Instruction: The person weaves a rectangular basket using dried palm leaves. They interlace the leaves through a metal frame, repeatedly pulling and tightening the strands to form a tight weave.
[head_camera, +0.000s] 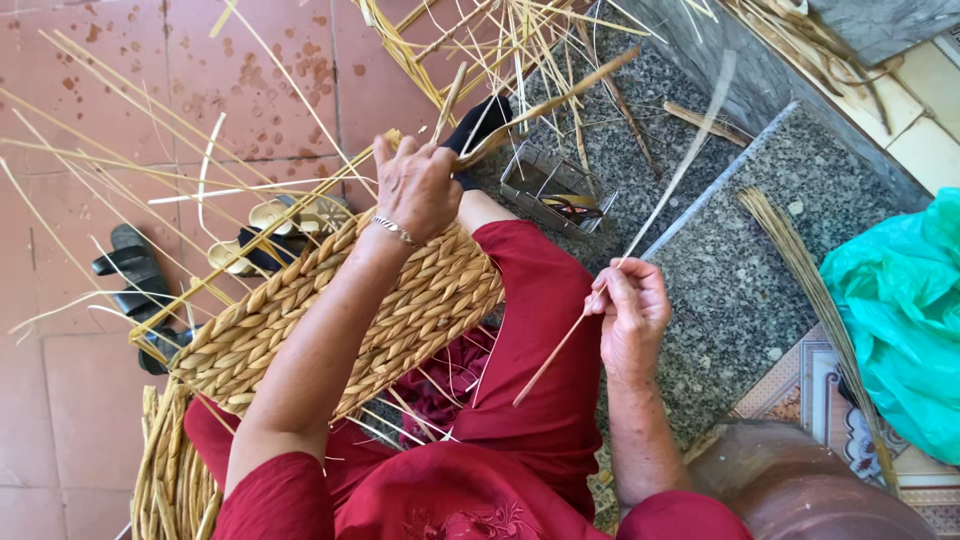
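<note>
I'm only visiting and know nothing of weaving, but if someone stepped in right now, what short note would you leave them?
Left hand: gripping the top edge of the woven mat, which rests on the lap in red clothes.
Right hand: fingers pinching one long reed strand that runs up and away.
Done: a broad plaited stretch of mat.
Left: loose reeds stick out unwoven beyond the mat's edge. A spare bundle lies on the stone step, a wire basket beside the knee.
</note>
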